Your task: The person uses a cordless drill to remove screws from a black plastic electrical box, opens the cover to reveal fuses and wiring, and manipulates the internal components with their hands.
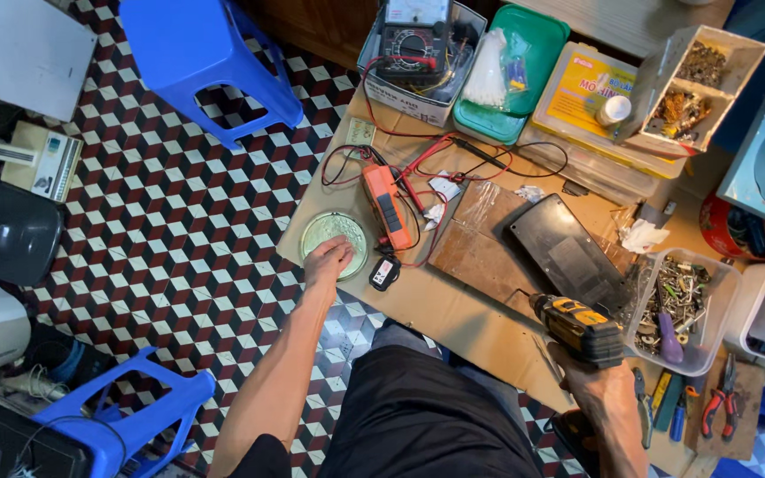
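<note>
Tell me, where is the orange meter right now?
In the head view, the orange meter lies on the left part of the cardboard-covered table, just right of the round metal lid under the left hand, among red wires.

On the tabletop (pixel 453 310), a round lid (pixel 334 239) lies left of a meter (pixel 388 205); a tub of screws (pixel 682 305) sits right.

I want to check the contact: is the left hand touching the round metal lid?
Touching. The head view shows the left hand lying with its fingers on the round lid, no gap between them.
</note>
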